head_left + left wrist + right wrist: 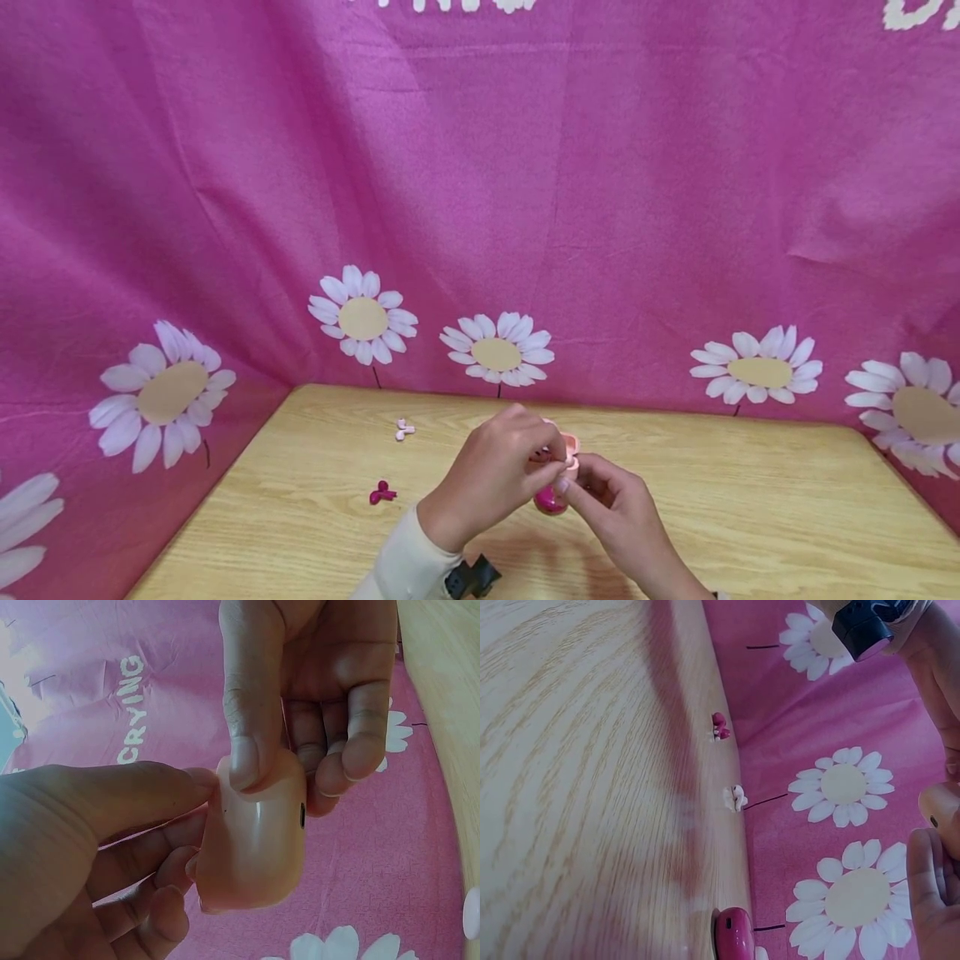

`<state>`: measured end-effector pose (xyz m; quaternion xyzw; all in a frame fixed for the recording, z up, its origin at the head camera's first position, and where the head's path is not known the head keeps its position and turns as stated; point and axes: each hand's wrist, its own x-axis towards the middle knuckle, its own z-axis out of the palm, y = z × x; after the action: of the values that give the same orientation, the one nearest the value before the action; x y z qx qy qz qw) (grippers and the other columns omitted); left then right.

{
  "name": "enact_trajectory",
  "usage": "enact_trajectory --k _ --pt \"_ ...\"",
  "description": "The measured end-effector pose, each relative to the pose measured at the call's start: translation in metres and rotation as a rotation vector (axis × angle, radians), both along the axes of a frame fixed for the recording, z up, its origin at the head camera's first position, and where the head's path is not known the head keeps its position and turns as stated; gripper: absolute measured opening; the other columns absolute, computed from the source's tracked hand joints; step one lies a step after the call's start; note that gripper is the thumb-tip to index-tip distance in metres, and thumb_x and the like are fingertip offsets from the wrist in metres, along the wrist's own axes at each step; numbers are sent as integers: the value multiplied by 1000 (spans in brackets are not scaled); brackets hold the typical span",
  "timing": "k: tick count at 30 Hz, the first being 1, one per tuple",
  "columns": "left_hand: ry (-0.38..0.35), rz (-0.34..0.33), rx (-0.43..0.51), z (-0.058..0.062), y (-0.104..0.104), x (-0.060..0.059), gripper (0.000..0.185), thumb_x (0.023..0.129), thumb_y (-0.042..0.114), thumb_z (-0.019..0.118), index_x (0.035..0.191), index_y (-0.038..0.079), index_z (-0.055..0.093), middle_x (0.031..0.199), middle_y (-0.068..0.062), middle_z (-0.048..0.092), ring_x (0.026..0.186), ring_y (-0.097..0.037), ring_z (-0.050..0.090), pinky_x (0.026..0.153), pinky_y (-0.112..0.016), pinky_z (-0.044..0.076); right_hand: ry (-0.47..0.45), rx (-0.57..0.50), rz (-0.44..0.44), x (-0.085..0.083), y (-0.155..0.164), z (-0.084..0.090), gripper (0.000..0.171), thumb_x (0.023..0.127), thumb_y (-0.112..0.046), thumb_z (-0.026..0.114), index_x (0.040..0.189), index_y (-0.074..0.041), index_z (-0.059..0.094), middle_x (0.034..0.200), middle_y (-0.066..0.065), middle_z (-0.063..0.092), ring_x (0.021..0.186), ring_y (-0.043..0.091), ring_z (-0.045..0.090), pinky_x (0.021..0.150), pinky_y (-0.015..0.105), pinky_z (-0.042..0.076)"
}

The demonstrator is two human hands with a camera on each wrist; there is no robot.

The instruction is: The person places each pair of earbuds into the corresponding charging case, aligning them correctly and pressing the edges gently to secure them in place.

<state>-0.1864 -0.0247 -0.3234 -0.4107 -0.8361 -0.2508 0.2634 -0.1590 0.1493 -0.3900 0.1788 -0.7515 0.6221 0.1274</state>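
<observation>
1. the left hand [498,467] and the right hand [611,500] meet above the middle of the wooden surface [750,500], both holding a small pale pink earbud case [255,832].
2. in the left wrist view, the left hand's thumb and curled fingers pinch the case from one side, so this hand is closed around it.
3. the right hand grips the same case from the other side: its thumb presses flat on the rounded top and its curled fingers sit behind it.
4. the case is lifted off the surface, between the two hands; a small dark hole shows on its side.
5. a dark pink case [550,500] stands on the surface just below the hands, and the right wrist view shows it alone there [733,934].
6. a pair of dark pink earbuds [382,493] lies on the surface to the left of the hands.
7. a pair of pale pink earbuds [405,429] lies farther back, well apart from the hands.
8. a pink cloth with white daisies [495,354] hangs behind and beside the surface.
9. a cream sleeve [408,562] and a black strap mount cover the left wrist.
</observation>
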Motion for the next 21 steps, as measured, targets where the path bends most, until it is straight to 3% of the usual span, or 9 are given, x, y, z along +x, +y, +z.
enact_trajectory --k 8,14,16,21 --pt "4 -1 7 -1 0 0 9 82 21 77 80 21 68 83 13 68 82 -4 52 67 -13 43 -7 -15 -5 0 1 1 6 90 -8 68 93 -4 66 77 8 63 69 13 61 59 26 51" --pt "2 -54 67 1 -3 -2 8 83 21 77 84 20 69 85 12 66 83 -4 51 68 -15 42 -15 6 -37 -1 3 5 8 90 -12 67 95 -6 68 78 8 64 69 12 60 59 26 51" --pt "-13 -65 95 2 -4 -4 9 83 21 77 87 19 69 88 11 65 86 -4 53 80 -19 46 -23 8 -48 -1 4 6 9 90 -13 68 97 -6 68 79 10 64 70 13 61 60 26 52" --pt "-96 -38 143 1 -11 -4 19 83 22 76 100 17 70 99 8 62 91 -5 54 79 -19 48 -39 -3 -50 -1 6 7 14 90 -11 68 101 -3 68 80 9 65 71 13 63 62 26 53"
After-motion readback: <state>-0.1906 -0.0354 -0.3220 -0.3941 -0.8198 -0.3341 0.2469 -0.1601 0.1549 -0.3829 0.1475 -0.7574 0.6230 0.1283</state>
